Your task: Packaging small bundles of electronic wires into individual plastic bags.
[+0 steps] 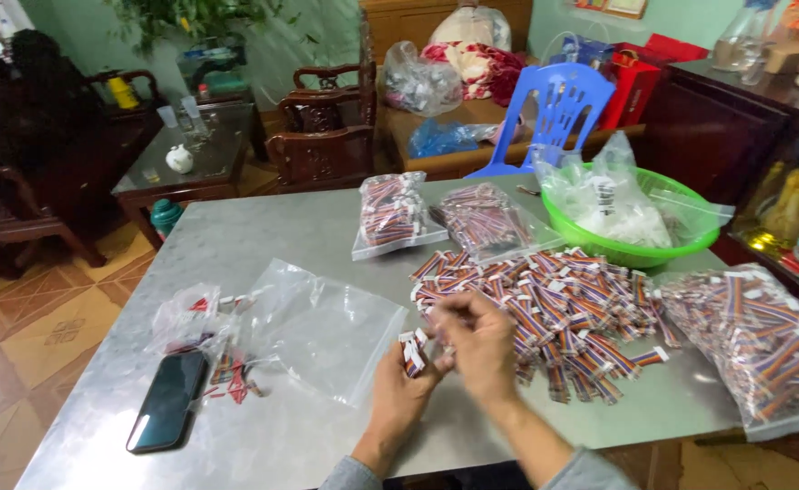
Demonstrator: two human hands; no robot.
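Note:
My left hand [398, 388] holds a small bundle of striped ribbon cables with white plugs [412, 352] just above the grey table [263, 227]. My right hand [477, 343] is blurred beside it, fingers pinched at the top of that bundle. Right of my hands lies a loose heap of the same cables [554, 304]. An open, clear plastic bag [327, 331] lies flat to the left of my hands.
A black phone [168, 401] lies at the front left beside a small bag and red scraps [227, 381]. Two filled bags [390, 210] lie further back, another large one [762, 349] at the right. A green basin [681, 243] holds plastic bags. A blue chair [554, 109] stands behind.

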